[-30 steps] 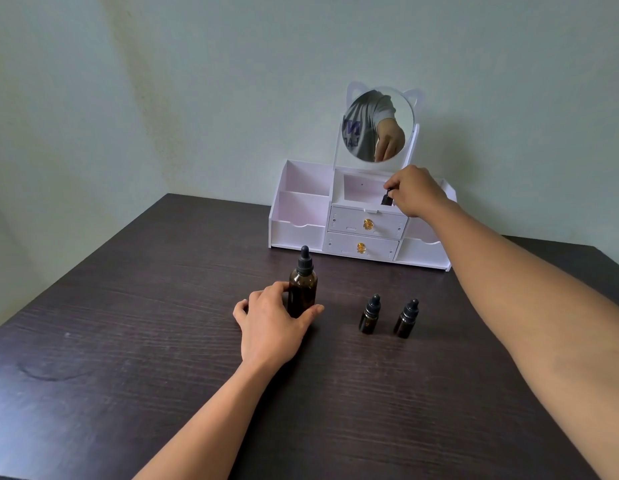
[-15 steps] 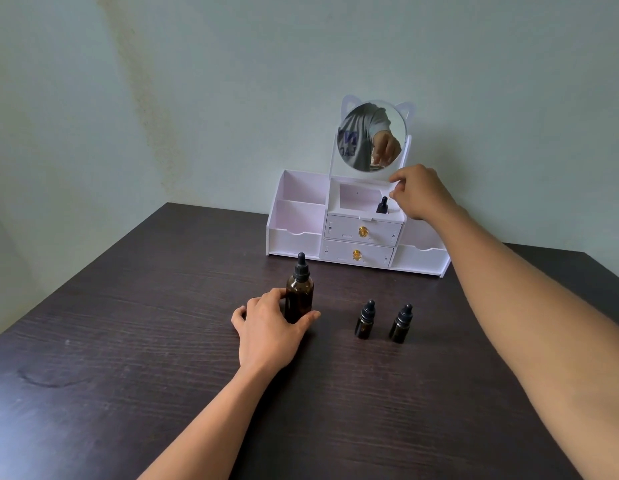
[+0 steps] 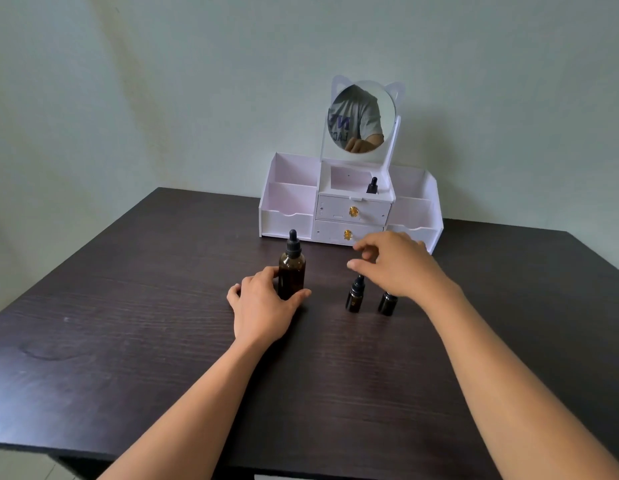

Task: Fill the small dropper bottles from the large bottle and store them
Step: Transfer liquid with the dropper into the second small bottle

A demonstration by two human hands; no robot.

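Left grip (image 3: 263, 306) clasps the large bottle (image 3: 292, 271); right grip (image 3: 401, 265), released, hovers over a small bottle (image 3: 355, 296) at the large bottle's three o'clock.

A dark table (image 3: 128, 341) holds a white box with drawers (image 3: 287, 221). In front of the box's left part stands a big brown bottle (image 3: 292, 271). In front of its middle stand a small bottle (image 3: 355, 300) and another small bottle (image 3: 387, 304).

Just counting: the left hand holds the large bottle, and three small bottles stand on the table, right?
Only two small bottles stand on the table, the head view shows; the third is in the organizer. The left hand holds the large bottle.
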